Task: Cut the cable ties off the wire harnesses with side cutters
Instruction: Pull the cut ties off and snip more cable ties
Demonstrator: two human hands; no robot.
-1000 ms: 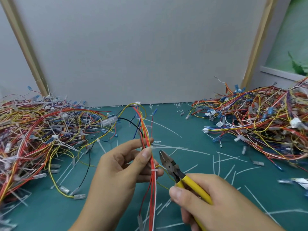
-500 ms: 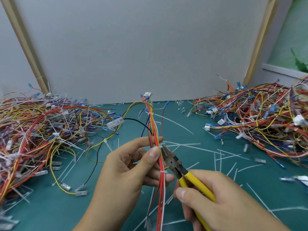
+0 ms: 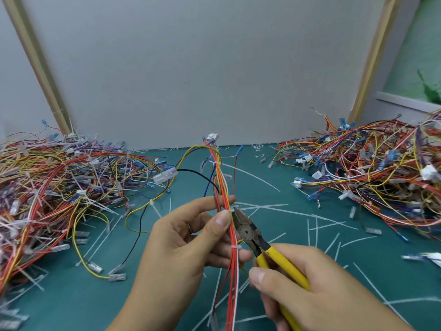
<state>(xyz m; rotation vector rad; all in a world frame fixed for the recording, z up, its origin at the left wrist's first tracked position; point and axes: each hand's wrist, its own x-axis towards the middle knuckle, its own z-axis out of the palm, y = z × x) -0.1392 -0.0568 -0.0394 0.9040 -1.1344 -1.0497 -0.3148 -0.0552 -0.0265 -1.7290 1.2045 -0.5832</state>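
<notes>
Head view: tangled wire piles [image 3: 59, 187] flank the harness [image 3: 221, 187].

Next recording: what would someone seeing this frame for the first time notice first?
Dead centre, the left hand pinches an upright wire bundle while the right hand grips yellow-handled side cutters, their tip at a white cable tie on the bundle. The left wire heap and right wire heap flank them on the green mat, with cut tie strips scattered between.
</notes>
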